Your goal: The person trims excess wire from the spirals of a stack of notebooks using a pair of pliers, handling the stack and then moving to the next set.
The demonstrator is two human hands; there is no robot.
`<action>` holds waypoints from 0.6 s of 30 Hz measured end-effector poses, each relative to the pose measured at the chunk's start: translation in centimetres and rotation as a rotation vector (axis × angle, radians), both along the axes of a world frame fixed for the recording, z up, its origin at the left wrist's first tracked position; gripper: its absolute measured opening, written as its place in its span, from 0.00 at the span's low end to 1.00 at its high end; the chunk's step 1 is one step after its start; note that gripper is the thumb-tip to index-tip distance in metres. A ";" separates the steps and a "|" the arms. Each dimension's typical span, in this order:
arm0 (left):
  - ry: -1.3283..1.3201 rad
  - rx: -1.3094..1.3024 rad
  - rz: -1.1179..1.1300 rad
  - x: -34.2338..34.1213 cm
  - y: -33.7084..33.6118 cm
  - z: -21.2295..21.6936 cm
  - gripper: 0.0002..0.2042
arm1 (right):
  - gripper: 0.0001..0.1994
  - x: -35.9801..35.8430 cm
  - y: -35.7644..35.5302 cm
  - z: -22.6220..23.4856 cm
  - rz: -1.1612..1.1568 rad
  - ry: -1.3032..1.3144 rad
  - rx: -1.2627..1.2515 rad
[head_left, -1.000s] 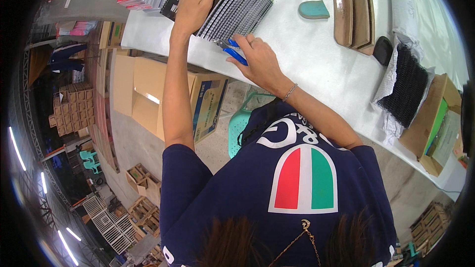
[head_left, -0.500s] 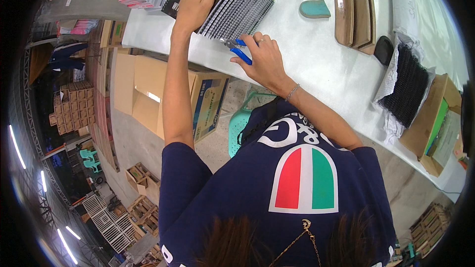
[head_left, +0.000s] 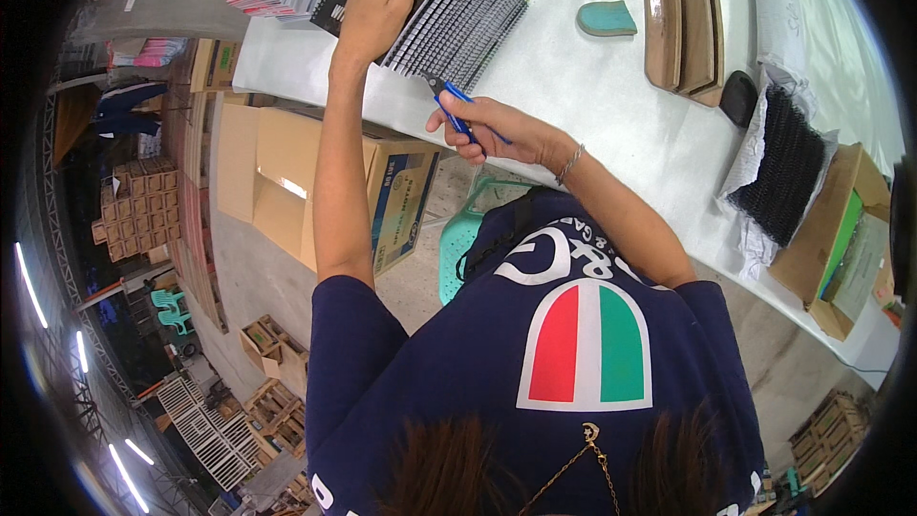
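A fanned stack of black spiral-bound notebooks (head_left: pixel 470 17) lies at the far edge of the white table, its coil bindings lined up in rows. My left hand (head_left: pixel 374 8) rests on the black cover of the notebooks, fingers stretched out flat. In my right hand (head_left: pixel 506 126) is a pair of blue-handled wire cutters (head_left: pixel 458 96), the thumb along one handle and the fingers curled under the other. The dark jaws point up and left at the near corner of the notebooks, by the coil ends. Whether they touch a coil is too small to tell.
On the white table (head_left: pixel 592 115) lie a teal rounded pad (head_left: pixel 607 18), a brown slotted holder (head_left: pixel 683 38), a black oval object (head_left: pixel 738 98), and black coils (head_left: pixel 783 167) in white wrapping. An open carton (head_left: pixel 817 258) stands right; another carton (head_left: pixel 277 158) sits below the table.
My right hand has rolled over and shifted slightly down and left, so the cutters are now held from below with the thumb on top. My left hand stays in place on the notebooks.
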State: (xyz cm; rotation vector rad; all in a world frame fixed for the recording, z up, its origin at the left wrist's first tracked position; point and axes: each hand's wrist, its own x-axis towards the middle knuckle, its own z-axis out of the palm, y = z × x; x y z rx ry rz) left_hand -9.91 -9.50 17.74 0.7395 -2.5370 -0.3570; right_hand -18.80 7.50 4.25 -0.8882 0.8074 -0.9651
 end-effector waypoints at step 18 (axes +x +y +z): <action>0.015 -0.009 -0.003 0.1 0.2 0.4 0.19 | 0.27 1.0 0.5 0.1 -0.645 0.951 -0.634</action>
